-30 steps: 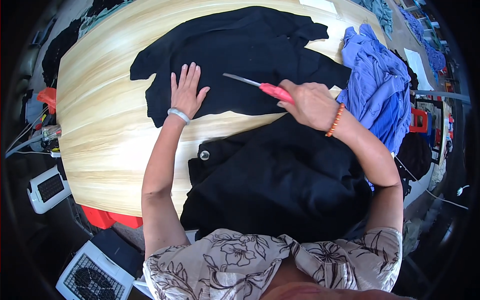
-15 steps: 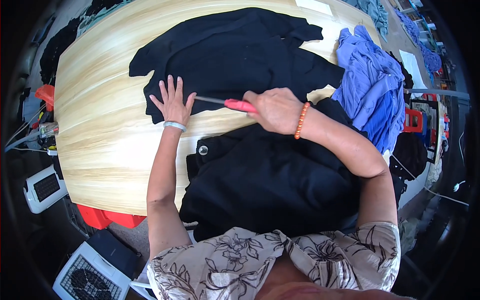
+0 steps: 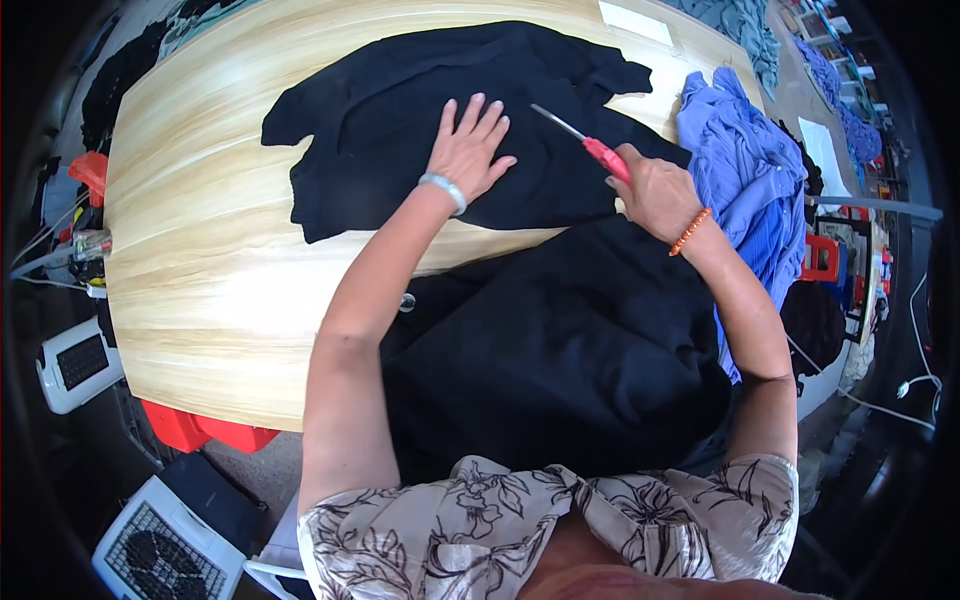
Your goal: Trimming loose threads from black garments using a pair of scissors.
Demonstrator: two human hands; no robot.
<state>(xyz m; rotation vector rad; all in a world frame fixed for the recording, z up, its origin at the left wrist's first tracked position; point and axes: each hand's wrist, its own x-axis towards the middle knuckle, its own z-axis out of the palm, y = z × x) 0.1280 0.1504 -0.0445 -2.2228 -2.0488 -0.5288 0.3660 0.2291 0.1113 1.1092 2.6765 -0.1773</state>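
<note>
A black knit garment (image 3: 390, 135) lies spread on the wooden table (image 3: 200, 240), a sleeve toward the far right. My left hand (image 3: 468, 158), wearing a pale bangle, rests palm down on its middle with fingers spread. In my right hand (image 3: 660, 195) is a red-handled tool (image 3: 607, 160) with a slim metal shaft, screwdriver-like; its tip points far and left, over the garment. Orange beads circle that wrist. Nearer to me, a heap of black cloth (image 3: 540, 340) with a shiny round disc (image 3: 407, 302) at its left covers the table's front edge.
Blue-violet clothes (image 3: 745, 150) are piled at the table's right. A white paper (image 3: 635, 22) lies at the far edge. Red plastic (image 3: 180, 425) shows under the near left edge, beside a white fan-like appliance (image 3: 170, 550). A cable (image 3: 885, 408) hangs at right.
My left hand has moved right from the garment's left end to its middle. My right hand has drawn back to the right with the tool, whose tip now points away from me.
</note>
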